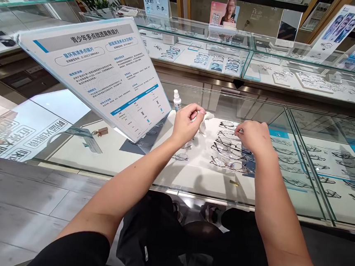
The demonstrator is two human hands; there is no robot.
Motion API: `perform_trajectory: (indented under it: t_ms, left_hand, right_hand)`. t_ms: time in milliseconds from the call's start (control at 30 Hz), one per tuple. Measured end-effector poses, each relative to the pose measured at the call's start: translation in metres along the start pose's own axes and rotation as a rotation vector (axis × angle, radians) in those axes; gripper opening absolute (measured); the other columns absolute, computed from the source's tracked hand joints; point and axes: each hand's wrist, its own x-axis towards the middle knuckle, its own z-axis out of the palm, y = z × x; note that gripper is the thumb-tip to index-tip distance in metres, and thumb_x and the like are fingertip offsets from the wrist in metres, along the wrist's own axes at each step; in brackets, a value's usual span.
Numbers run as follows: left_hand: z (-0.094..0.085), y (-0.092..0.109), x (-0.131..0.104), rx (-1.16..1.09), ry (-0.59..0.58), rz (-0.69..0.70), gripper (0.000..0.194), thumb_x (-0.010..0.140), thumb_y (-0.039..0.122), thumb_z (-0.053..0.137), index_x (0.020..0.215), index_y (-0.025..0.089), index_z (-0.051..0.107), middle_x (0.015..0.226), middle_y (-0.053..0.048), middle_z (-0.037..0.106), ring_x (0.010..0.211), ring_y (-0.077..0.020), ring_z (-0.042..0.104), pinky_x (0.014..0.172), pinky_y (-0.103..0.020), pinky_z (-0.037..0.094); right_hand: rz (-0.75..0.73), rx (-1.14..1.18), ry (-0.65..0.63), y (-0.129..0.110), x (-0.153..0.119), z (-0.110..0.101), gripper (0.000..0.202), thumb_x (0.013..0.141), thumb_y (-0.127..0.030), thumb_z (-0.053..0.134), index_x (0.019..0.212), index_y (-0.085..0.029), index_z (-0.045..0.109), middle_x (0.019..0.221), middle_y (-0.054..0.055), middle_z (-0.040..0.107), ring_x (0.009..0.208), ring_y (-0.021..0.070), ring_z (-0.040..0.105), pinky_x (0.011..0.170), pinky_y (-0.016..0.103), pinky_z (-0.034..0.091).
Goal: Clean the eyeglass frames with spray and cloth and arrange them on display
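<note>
My left hand (188, 125) is closed above the glass counter, gripping a white cloth (207, 118) that hangs out past its fingers. Beyond that hand stands a small white spray bottle (177, 100). My right hand (254, 136) is closed too, its fingertips pinched at the right end of a pair of eyeglasses (226, 133) near the far end of a row. Below it in the row lie several more thin-framed glasses (228, 164). Another pair of glasses (181, 156) rests under my left wrist, partly covered by it.
A large printed sign (98, 76) leans over the counter's left side. Near it are a small card stand (86, 138) and a brown tag (102, 131). A small gold-coloured piece (234, 182) lies near the front edge. Glass display cases (201, 35) stand opposite.
</note>
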Motion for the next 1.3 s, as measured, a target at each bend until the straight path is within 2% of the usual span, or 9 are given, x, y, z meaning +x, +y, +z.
perform_trajectory:
  t_ms: [100,400,467,567,667,900,1100,1300]
  left_hand:
    - [0.0,0.001,0.0,-0.02,-0.008,-0.011,0.019,0.098,0.023,0.061,0.08,0.021,0.068,0.066,0.005,0.039,0.068,-0.015,0.048,0.073,-0.031,0.039]
    - [0.0,0.003,0.001,-0.02,-0.015,-0.025,0.021,0.097,0.022,0.062,0.077,0.022,0.065,0.064,0.005,0.039,0.068,-0.0147,0.048,0.072,-0.031,0.039]
    - [0.0,0.003,0.001,-0.028,-0.016,-0.021,0.022,0.097,0.022,0.062,0.076,0.022,0.064,0.064,0.005,0.039,0.067,-0.0147,0.048,0.073,-0.031,0.04]
    - [0.0,0.003,0.001,-0.038,-0.021,-0.028,0.022,0.097,0.021,0.062,0.075,0.022,0.064,0.064,0.005,0.04,0.068,-0.0151,0.05,0.073,-0.031,0.042]
    - [0.0,0.003,0.001,-0.04,-0.023,-0.036,0.021,0.097,0.02,0.061,0.076,0.022,0.064,0.064,0.004,0.042,0.069,-0.0158,0.053,0.075,-0.031,0.044]
    - [0.0,0.004,0.001,-0.029,-0.024,-0.039,0.023,0.096,0.019,0.061,0.074,0.023,0.062,0.063,0.004,0.042,0.069,-0.0163,0.053,0.075,-0.032,0.044]
    - [-0.001,0.004,0.001,-0.039,-0.028,-0.047,0.023,0.097,0.021,0.061,0.074,0.023,0.062,0.063,0.005,0.041,0.069,-0.0162,0.053,0.076,-0.032,0.045]
    - [-0.001,0.007,0.001,-0.05,-0.029,-0.065,0.023,0.096,0.021,0.061,0.073,0.023,0.061,0.062,0.004,0.04,0.072,-0.0174,0.056,0.077,-0.033,0.047]
  right_hand:
    - [0.029,-0.005,-0.026,0.001,0.002,0.002,0.025,0.097,-0.015,0.066,0.091,-0.027,0.086,0.115,0.007,0.084,0.102,0.0261,0.071,0.091,0.04,0.035]
    - [0.092,0.003,-0.1,-0.004,0.002,-0.002,0.023,0.099,-0.02,0.064,0.091,-0.026,0.084,0.099,0.006,0.085,0.102,0.0291,0.074,0.095,0.042,0.041]
    - [0.117,0.052,-0.075,-0.004,0.002,-0.005,0.028,0.102,-0.021,0.057,0.102,-0.026,0.085,0.106,0.007,0.085,0.106,0.0301,0.075,0.095,0.042,0.043]
    - [0.18,0.197,-0.009,-0.003,0.004,-0.005,0.043,0.105,-0.017,0.045,0.132,-0.025,0.078,0.118,0.009,0.086,0.116,0.0304,0.074,0.094,0.04,0.047]
    - [0.227,0.284,-0.004,-0.001,0.008,-0.001,0.05,0.104,-0.015,0.042,0.143,-0.021,0.073,0.126,0.01,0.085,0.128,0.03,0.072,0.099,0.038,0.05]
    - [0.229,0.194,-0.072,-0.003,0.017,0.017,0.047,0.108,-0.028,0.044,0.142,-0.022,0.076,0.143,0.015,0.078,0.139,0.0345,0.067,0.113,0.046,0.046]
    - [0.215,0.202,-0.083,-0.004,0.02,0.023,0.047,0.109,-0.03,0.042,0.138,-0.022,0.078,0.137,0.016,0.08,0.137,0.0353,0.066,0.113,0.049,0.043]
    - [0.194,0.226,-0.019,-0.005,0.019,0.023,0.054,0.109,-0.025,0.033,0.14,-0.02,0.077,0.133,0.017,0.08,0.136,0.0356,0.063,0.114,0.054,0.039]
